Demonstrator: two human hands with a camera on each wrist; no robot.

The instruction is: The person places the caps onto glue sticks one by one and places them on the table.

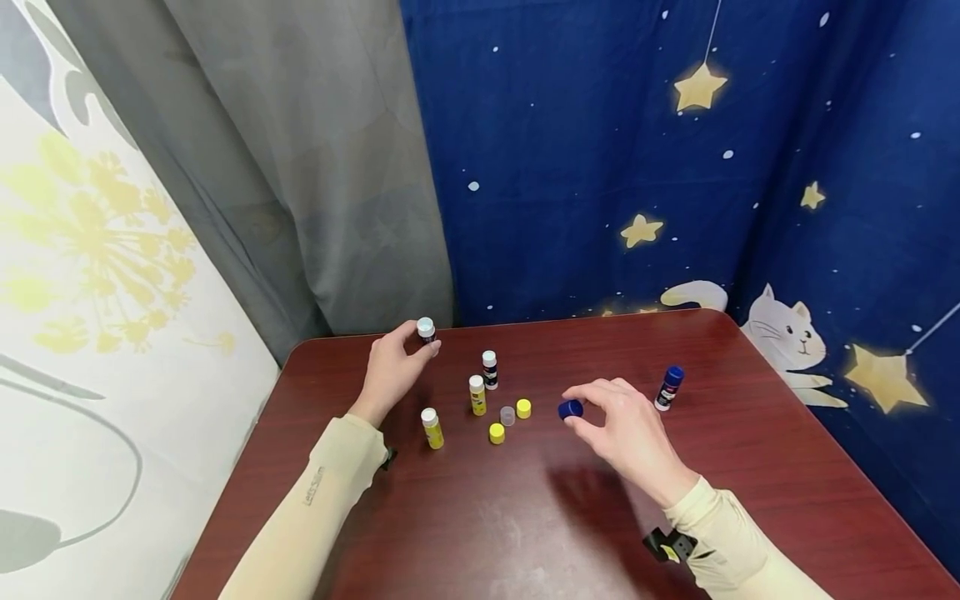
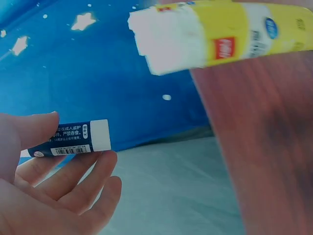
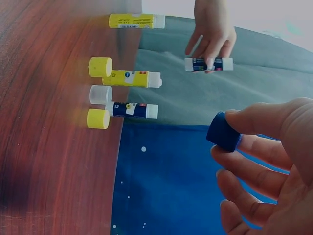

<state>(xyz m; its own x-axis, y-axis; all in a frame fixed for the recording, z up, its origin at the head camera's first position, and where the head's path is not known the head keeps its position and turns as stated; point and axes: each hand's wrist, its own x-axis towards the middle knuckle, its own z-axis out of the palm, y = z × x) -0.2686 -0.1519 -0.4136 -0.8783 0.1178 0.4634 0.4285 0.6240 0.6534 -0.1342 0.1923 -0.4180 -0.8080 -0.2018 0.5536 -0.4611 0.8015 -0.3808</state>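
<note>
My left hand [image 1: 392, 371] holds a dark blue glue stick [image 1: 427, 330] upright above the far left of the table. In the left wrist view, thumb and fingers grip its label, and its white end is bare of a cap. Between thumb and fingertips my right hand [image 1: 628, 427] pinches a dark blue cap [image 3: 224, 132], off the table at right of centre. Between the hands stand two uncapped yellow glue sticks [image 1: 477, 397] [image 1: 432, 430] and an uncapped dark blue glue stick [image 1: 490, 372]. Close by lie two yellow caps [image 1: 523, 408] [image 1: 497, 433] and a clear cap [image 1: 507, 416].
To the right of my right hand stands a glue stick with a blue cap [image 1: 669, 388]. The reddish-brown table [image 1: 480, 525] meets a grey curtain [image 1: 345, 192] and a blue starry curtain [image 1: 570, 167] at its far edge. A patterned white panel [image 1: 112, 350] borders the left side.
</note>
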